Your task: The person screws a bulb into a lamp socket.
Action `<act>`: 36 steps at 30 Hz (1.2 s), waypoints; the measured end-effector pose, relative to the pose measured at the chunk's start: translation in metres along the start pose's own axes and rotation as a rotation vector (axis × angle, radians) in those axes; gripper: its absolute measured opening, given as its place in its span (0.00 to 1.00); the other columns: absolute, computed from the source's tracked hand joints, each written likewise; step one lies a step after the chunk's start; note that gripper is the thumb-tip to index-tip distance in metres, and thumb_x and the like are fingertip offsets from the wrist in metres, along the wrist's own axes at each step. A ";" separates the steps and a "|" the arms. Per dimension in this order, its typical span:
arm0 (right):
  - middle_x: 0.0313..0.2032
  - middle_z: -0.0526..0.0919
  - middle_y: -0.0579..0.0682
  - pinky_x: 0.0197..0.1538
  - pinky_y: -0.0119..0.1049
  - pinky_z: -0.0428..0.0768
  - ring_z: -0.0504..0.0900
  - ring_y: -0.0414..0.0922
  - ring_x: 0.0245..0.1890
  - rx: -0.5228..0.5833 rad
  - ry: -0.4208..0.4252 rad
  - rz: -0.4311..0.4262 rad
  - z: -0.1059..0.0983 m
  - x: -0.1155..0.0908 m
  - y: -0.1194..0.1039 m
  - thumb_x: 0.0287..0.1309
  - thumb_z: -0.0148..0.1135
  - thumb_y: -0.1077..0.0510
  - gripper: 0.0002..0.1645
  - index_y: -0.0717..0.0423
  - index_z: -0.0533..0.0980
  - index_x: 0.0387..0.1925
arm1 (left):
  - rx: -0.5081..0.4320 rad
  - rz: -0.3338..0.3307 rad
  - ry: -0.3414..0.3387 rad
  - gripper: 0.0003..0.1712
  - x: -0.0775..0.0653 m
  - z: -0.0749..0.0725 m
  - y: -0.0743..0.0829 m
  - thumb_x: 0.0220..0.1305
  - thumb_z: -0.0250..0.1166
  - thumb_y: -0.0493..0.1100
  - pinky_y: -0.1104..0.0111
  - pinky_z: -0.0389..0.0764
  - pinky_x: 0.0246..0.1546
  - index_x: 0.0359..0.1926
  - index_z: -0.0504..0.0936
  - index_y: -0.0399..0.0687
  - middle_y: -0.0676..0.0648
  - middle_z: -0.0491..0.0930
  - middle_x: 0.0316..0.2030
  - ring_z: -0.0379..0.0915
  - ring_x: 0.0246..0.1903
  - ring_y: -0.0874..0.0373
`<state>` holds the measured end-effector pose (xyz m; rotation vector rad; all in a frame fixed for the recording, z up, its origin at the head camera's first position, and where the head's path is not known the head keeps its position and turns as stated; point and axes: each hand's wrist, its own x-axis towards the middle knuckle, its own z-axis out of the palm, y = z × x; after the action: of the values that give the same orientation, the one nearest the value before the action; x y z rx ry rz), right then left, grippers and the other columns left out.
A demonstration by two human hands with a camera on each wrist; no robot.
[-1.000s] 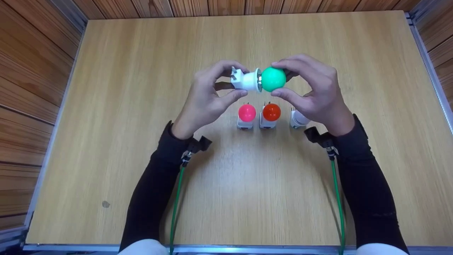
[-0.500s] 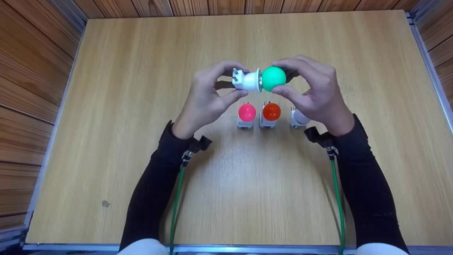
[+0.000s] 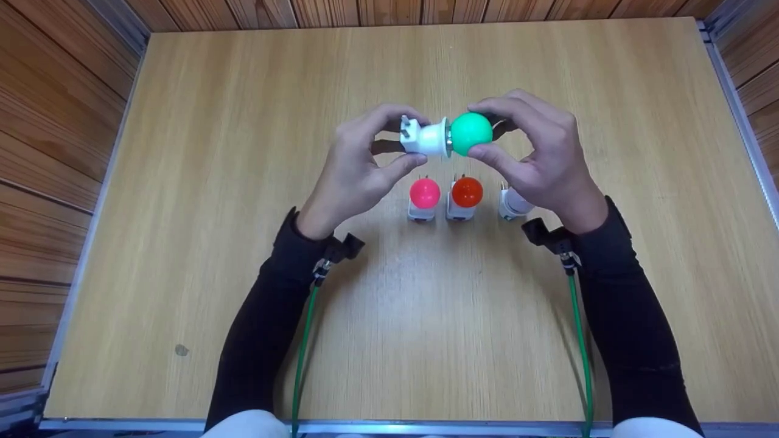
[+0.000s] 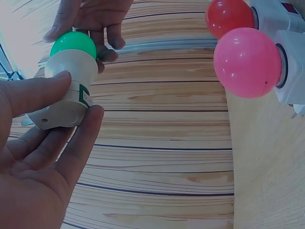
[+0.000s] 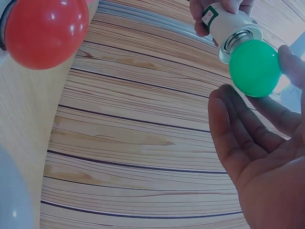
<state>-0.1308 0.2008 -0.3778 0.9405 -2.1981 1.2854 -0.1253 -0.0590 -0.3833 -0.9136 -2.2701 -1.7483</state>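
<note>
My left hand (image 3: 362, 161) grips a white plug-in lamp socket (image 3: 426, 139) by its sides, its metal prongs pointing left in the head view. My right hand (image 3: 535, 155) pinches a green bulb (image 3: 471, 133) between thumb and fingers. The bulb's metal screw base (image 5: 239, 41) sits partly inside the socket's mouth, with some thread showing. A switch with a green surround (image 5: 209, 15) is on the socket's side. Both hands hold these pieces above the table, the socket and bulb lying in one line.
On the wooden table (image 3: 389, 328), a pink bulb (image 3: 425, 193) and a red bulb (image 3: 467, 192) stand in white sockets, just nearer than the hands. A white bulb in a socket (image 3: 513, 204) is partly hidden under the right hand. Green cables (image 3: 304, 353) run from both wrists.
The right fingers have shifted slightly around the green bulb. The socket has turned a little and moved slightly right; the left hand stays nearly still.
</note>
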 end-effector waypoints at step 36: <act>0.47 0.84 0.68 0.64 0.23 0.82 0.86 0.55 0.47 0.023 0.041 -0.161 0.005 0.000 -0.003 0.41 0.79 0.78 0.25 0.64 0.83 0.43 | -0.011 -0.028 -0.002 0.23 0.000 -0.002 0.001 0.66 0.75 0.36 0.66 0.91 0.55 0.59 0.81 0.32 0.38 0.86 0.54 0.86 0.53 0.53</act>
<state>-0.1291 0.1952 -0.3782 1.0667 -2.0357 1.2455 -0.1252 -0.0604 -0.3819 -0.8905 -2.2875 -1.7733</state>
